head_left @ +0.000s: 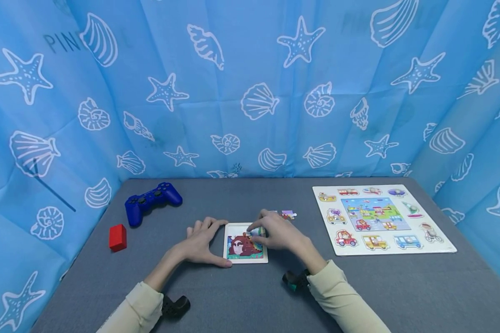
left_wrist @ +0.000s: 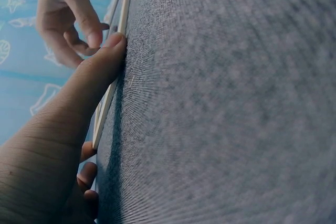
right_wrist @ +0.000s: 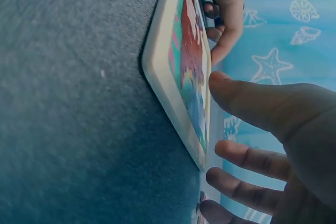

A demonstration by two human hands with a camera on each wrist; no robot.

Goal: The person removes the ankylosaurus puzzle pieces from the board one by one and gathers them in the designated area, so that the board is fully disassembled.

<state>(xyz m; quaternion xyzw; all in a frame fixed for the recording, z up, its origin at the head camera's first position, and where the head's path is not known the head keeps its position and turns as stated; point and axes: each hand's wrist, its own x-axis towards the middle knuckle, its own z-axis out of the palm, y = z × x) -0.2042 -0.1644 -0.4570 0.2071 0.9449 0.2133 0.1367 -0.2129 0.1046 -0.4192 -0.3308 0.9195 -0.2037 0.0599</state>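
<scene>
A small jigsaw puzzle in a white frame (head_left: pixel 245 261) lies at the table's middle, with a red-brown picture on it. My left hand (head_left: pixel 200 243) grips its left side, the thumb at the near corner and a finger at the far one. In the left wrist view, the left thumb (left_wrist: pixel 107 59) presses the frame's edge. Over the puzzle's right part is my right hand (head_left: pixel 278 230), thumb and index finger apart at its surface. The right wrist view shows the right thumb (right_wrist: pixel 247 98) beside the picture; no piece is visible between the fingers.
Loose jigsaw pieces (head_left: pixel 289 214) lie just beyond my right hand. To the right is a white peg puzzle board (head_left: pixel 391 252) with vehicle pictures. A blue game controller (head_left: pixel 152 201) and a red block (head_left: pixel 118 237) lie on the left. A blue curtain (head_left: pixel 250 134) hangs behind the table.
</scene>
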